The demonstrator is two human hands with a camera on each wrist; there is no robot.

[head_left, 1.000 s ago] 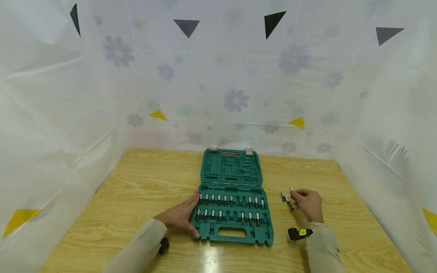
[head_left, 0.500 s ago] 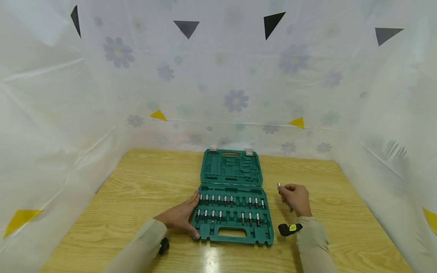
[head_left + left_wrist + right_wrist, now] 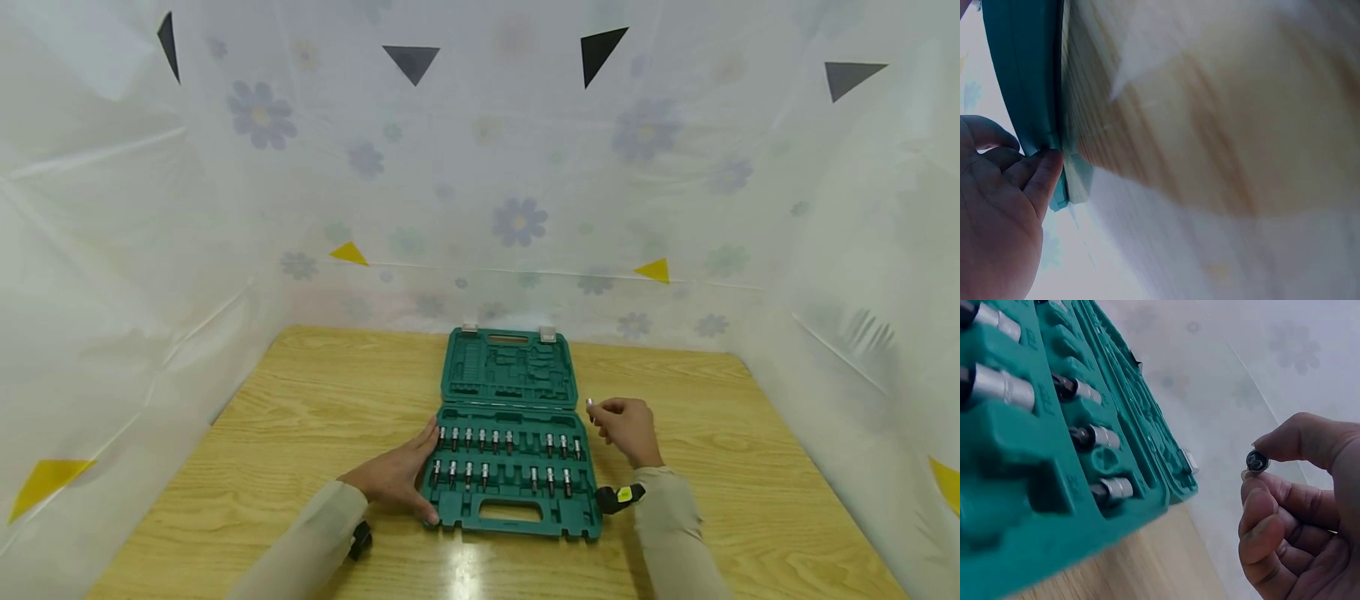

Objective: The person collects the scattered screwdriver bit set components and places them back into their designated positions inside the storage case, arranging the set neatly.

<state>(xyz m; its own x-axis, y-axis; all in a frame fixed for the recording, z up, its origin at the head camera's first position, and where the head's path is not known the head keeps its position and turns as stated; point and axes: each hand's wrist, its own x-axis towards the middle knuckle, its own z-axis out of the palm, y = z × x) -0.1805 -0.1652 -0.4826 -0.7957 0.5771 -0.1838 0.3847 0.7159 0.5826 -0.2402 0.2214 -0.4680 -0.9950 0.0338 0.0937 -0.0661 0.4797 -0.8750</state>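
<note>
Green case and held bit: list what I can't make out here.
Head view: lettering on the green case, too small.
Head view: part of the held bit, hidden by the right hand.
Right wrist view: two socket bits, cut off by left edge.
Left wrist view: the green case, cut off by top edge.

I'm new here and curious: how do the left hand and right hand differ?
The left hand spreads against the green tool case; the right hand pinches a bit socket. The left hand touches the case, while the right hand is apart from it. Both hands are bare.
</note>
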